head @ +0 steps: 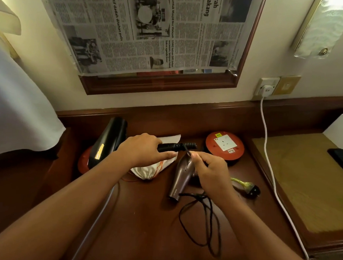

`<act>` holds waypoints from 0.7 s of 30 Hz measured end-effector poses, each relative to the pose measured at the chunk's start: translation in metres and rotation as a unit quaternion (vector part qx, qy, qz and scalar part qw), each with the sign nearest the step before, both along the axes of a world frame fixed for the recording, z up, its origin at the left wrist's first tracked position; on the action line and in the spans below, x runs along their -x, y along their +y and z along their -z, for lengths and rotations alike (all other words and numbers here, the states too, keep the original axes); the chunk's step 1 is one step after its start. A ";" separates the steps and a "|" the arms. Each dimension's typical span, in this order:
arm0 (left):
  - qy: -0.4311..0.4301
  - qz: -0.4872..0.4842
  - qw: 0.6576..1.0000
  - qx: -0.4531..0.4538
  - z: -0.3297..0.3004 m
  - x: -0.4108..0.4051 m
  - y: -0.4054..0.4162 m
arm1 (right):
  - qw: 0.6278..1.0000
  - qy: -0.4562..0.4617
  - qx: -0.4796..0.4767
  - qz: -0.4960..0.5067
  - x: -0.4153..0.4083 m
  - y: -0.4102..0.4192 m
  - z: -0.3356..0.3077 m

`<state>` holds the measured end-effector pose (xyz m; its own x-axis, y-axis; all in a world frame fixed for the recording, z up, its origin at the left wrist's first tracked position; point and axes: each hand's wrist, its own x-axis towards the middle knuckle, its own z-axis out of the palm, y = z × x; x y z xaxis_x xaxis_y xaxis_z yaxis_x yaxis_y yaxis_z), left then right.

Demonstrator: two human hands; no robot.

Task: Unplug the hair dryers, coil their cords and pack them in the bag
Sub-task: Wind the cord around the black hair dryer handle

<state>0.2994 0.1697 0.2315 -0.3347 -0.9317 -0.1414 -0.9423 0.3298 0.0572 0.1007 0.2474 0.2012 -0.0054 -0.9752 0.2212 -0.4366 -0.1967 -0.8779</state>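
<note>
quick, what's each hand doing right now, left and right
Left hand: grips the handle of the black hair dryer.
Right hand: pinches the thin black cord near the handle's end.

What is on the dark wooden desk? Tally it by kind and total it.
Hair dryers: 2 (black hair dryer, brown hair dryer)
Round red socket reels: 2 ()
White drawstring bag: 1
Black plug with green tie: 1
Total: 6
</note>
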 end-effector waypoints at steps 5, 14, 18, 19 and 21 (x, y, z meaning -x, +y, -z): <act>-0.002 0.004 1.000 0.007 0.000 0.004 -0.001 | 0.978 -0.164 -0.127 0.007 0.006 -0.002 0.009; 0.053 0.022 0.998 0.015 -0.004 0.012 0.000 | 0.920 -0.268 -0.269 -0.101 0.005 0.004 0.010; 0.062 0.028 0.997 0.019 -0.005 0.009 0.001 | 0.907 -0.272 -0.291 -0.134 0.006 0.004 0.019; 0.066 0.026 0.997 0.016 -0.005 0.008 0.001 | 0.902 -0.288 -0.288 -0.143 0.006 0.004 0.020; 0.084 0.018 0.996 0.007 -0.007 0.005 0.002 | 0.883 -0.340 -0.282 -0.159 0.007 0.004 0.021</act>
<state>0.2940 0.1716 0.2382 -0.3861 -0.9199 -0.0682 -0.9073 0.3654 0.2080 0.0934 0.2516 0.1805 0.3433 -0.9054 -0.2498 0.2281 0.3384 -0.9129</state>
